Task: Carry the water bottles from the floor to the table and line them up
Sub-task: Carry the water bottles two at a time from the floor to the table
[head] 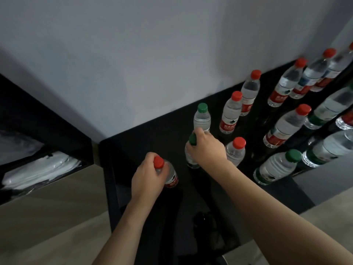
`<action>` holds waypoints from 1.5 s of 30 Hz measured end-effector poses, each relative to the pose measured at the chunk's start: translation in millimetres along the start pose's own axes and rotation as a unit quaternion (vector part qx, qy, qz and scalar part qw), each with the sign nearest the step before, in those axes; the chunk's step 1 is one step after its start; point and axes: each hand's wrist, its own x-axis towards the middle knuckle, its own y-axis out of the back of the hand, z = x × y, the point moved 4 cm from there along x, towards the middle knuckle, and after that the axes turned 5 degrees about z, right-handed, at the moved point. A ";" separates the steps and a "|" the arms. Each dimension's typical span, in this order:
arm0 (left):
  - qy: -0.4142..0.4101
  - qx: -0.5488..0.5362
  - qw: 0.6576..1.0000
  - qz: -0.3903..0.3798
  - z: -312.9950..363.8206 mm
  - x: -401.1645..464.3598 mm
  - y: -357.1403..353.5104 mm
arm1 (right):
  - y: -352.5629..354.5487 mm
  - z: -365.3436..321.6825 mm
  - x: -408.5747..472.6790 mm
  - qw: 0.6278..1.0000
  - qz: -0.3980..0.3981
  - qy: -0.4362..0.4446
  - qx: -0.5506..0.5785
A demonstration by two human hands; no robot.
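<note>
My left hand (pixel 148 177) grips a red-capped water bottle (pixel 171 175) by its neck, upright over the near left part of the black table (pixel 152 134). My right hand (pixel 207 148) holds a green-capped bottle (pixel 192 139) round its shoulder, right beside another green-capped bottle (pixel 202 116) standing against the wall. Several red-capped bottles (pixel 230 113) and green-capped bottles (pixel 277 167) stand in rows across the table toward the right.
A grey wall (pixel 152 54) runs behind the table. Left of the table stands a dark shelf (pixel 38 96) with white plastic-wrapped stuff (pixel 38 169) under it. Light wooden floor (pixel 47 217) lies below. More bottles crowd the far right edge (pixel 332 109).
</note>
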 end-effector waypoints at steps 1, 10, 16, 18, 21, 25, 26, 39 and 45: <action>0.001 0.011 1.000 -0.005 1.2 -0.3 0.4 | 1.9 0.3 -2.0 1.000 -0.009 0.003 0.003; 0.007 0.084 0.996 0.037 0.0 -34.7 45.7 | 39.9 -25.8 -53.2 0.994 0.028 0.102 0.022; 0.022 0.087 0.984 0.151 -16.4 -90.6 100.9 | 49.4 -96.5 -93.6 0.961 0.025 0.271 0.040; 0.045 0.088 0.979 0.180 -30.0 -113.2 119.7 | 43.8 -122.0 -112.2 0.948 0.007 0.316 0.047; 0.082 0.097 0.965 0.229 -53.4 -149.6 152.3 | 29.0 -160.6 -145.3 0.926 -0.030 0.371 0.054; 0.142 0.112 0.940 0.288 -91.8 -202.5 199.2 | 3.4 -213.5 -199.3 0.891 -0.076 0.445 0.048; 0.158 0.111 0.934 0.302 -102.7 -217.8 211.3 | -3.7 -227.1 -214.5 0.881 -0.086 0.463 0.045; 0.365 0.152 0.805 0.442 -249.3 -485.5 346.8 | -104.9 -385.7 -460.2 0.760 -0.234 0.605 0.039; 0.430 0.159 0.761 0.459 -296.0 -587.7 373.8 | -141.5 -422.5 -552.0 0.717 -0.273 0.641 0.041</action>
